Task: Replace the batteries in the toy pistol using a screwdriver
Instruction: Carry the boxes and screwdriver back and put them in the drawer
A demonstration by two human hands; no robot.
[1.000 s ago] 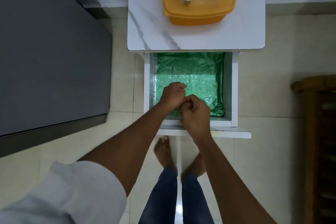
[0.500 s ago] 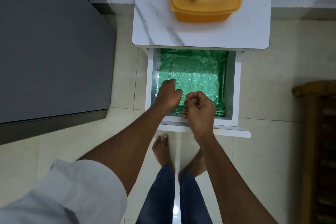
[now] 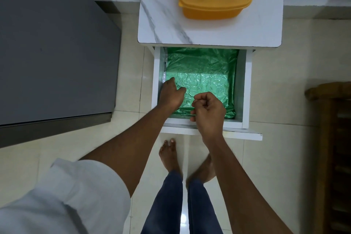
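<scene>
A white drawer stands pulled out under a marble-topped table, lined with crinkled green plastic. My left hand is at the drawer's left side, its fingers on a thin metal rod, seemingly a screwdriver shaft, which lies along the left wall. My right hand is curled into a fist over the drawer's front edge, and a thin dark rod shows beside its fingers. No toy pistol or batteries are in view.
An orange tub with a clear container stacked on it sits at the back of the table. A grey cabinet fills the left. A wooden piece of furniture stands at the right. My bare feet are below the drawer front.
My hands, joined over the drawer one second ago, have drawn apart. The left hand has gone left to the drawer wall with the thin rod; the right has stayed near the front edge.
</scene>
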